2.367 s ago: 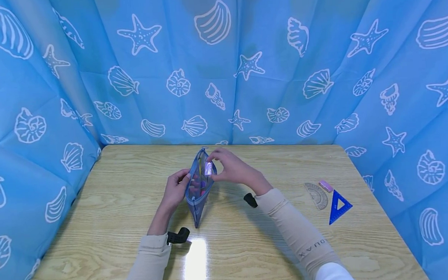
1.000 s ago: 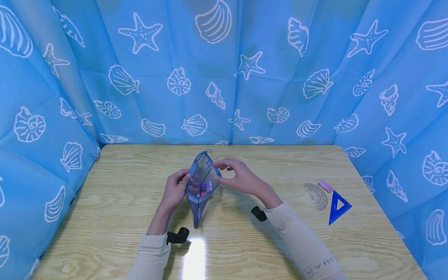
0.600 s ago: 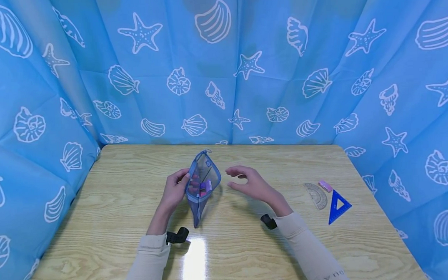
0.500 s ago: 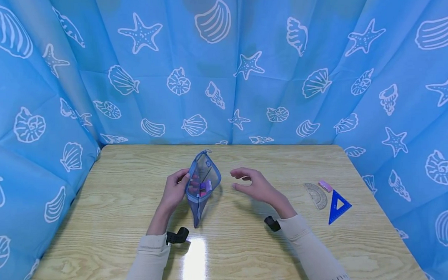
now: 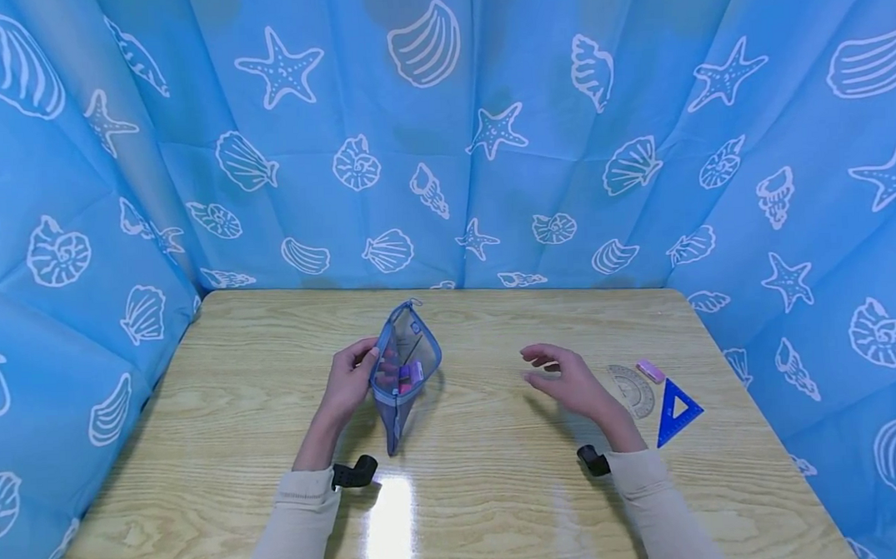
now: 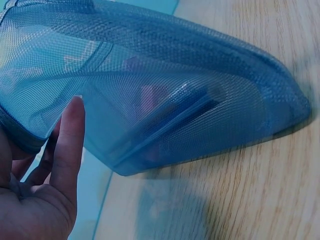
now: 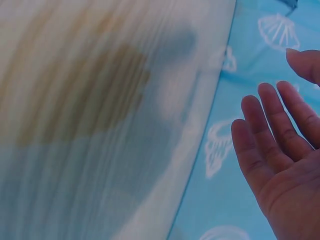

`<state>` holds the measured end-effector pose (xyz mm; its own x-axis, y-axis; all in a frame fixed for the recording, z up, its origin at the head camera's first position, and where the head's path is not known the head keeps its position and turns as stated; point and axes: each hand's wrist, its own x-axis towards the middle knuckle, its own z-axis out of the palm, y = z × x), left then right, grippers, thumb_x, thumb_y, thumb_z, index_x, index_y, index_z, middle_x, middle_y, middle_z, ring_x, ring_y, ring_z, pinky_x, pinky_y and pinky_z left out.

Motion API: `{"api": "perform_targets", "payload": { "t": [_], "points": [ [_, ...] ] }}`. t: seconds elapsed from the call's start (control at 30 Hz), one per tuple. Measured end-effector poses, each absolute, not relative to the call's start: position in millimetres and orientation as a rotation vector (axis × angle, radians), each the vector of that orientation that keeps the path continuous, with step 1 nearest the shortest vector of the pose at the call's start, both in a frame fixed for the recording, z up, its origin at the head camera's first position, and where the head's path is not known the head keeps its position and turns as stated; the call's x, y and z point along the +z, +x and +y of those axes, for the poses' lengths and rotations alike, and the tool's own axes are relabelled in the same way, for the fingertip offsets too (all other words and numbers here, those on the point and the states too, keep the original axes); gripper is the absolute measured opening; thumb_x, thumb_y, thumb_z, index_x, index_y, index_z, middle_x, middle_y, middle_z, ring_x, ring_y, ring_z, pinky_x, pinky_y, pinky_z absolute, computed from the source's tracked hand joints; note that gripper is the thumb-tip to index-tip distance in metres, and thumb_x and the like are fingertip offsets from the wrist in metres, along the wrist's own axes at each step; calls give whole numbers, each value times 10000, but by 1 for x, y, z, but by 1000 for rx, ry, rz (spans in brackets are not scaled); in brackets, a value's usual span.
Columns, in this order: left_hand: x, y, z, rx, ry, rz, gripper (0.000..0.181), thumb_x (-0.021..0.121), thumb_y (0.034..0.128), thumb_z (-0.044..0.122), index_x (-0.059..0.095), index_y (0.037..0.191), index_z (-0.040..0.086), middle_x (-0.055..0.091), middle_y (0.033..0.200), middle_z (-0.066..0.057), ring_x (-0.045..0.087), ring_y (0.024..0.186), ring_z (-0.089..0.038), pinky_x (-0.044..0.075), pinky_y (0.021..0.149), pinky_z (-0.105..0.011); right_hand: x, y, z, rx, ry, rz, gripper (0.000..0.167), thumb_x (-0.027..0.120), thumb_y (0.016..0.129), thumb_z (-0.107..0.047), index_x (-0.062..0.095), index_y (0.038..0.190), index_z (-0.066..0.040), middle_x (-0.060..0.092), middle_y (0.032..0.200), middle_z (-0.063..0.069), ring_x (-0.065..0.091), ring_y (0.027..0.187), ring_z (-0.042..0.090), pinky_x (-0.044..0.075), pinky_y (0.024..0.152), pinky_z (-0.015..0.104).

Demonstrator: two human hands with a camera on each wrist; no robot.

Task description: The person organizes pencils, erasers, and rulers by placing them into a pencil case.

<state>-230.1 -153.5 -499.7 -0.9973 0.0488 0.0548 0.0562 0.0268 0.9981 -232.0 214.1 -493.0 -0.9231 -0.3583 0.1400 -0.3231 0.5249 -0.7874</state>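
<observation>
Pouch (image 5: 395, 411) gripped by the left hand (image 5: 349, 379) holds purple and pink items (image 5: 416, 372)

The pouch (image 6: 195, 125) is fine see-through mesh, its rim (image 6: 165, 30) a coarser, matt woven band. The table (image 5: 487, 494) shows wood grain under a smooth, glossy finish that mirrors light. The curtain (image 5: 548, 175) looks like thin, creased sheeting. The protractor (image 5: 635, 390) is clear plastic, the set square (image 5: 669, 427) smooth opaque plastic. The sleeves (image 5: 297, 519) are matt cloth.
</observation>
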Motion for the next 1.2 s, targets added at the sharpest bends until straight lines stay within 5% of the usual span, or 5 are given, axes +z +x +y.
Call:
{"api": "perform_targets", "payload": {
  "t": [0.43,1.03,1.2],
  "points": [
    [-500,-229,-153,-2203,-122,-2211,307,419,1092,52,613,1280,-95,647,1151,-295,681,907,-193,637,782,-326,-506,-221,278,-1255,-458,2896,394,680,976,-88,591,1335,46,634,1284,254,603,1161,408,503,995,596],
    [-498,-228,-152,-2212,-118,-2214,314,411,1097,63,611,1289,-85,645,1175,-306,697,969,-305,639,802,-375,-501,-208,331,-905,-215,2977,422,678,967,-95,575,1330,94,566,1312,337,536,1184,521,530,898,602],
    [-498,-229,-153,-2156,-107,-2247,307,426,1094,68,628,1283,-65,664,1160,-284,687,945,-245,626,767,-299,-501,-210,338,-806,-198,3005,420,687,941,-78,585,1287,136,548,1301,389,536,1176,557,507,919,635]
  ]
}}
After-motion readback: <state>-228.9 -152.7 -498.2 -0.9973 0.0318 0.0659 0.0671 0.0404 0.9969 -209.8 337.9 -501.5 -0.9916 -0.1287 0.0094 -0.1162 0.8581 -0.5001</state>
